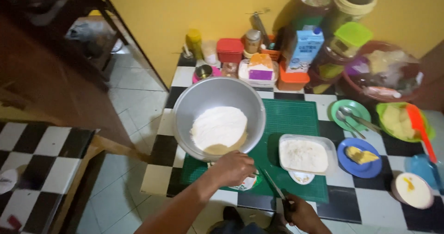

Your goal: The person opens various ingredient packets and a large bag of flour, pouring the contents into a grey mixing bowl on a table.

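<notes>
My left hand (233, 168) rests at the near rim of a large metal bowl (194, 100) and grips a small white and green packet (246, 183), mostly hidden under the fingers. The bowl holds white flour (219, 126) and stands on a green cutting mat (289, 116). My right hand (301, 214), at the table's near edge, is closed on the dark handle of a thin blade (273, 184), a knife or scissors. Its tip points up-left toward the packet.
A clear tub of white powder (304, 155) stands right of the bowl, a blue plate with a yellow lump (360, 157) beyond it. Further right: a green plate with spoons (351, 116), a green bowl with an orange spatula (402, 120) and a white bowl (411, 190). Jars and a carton (303, 49) line the wall.
</notes>
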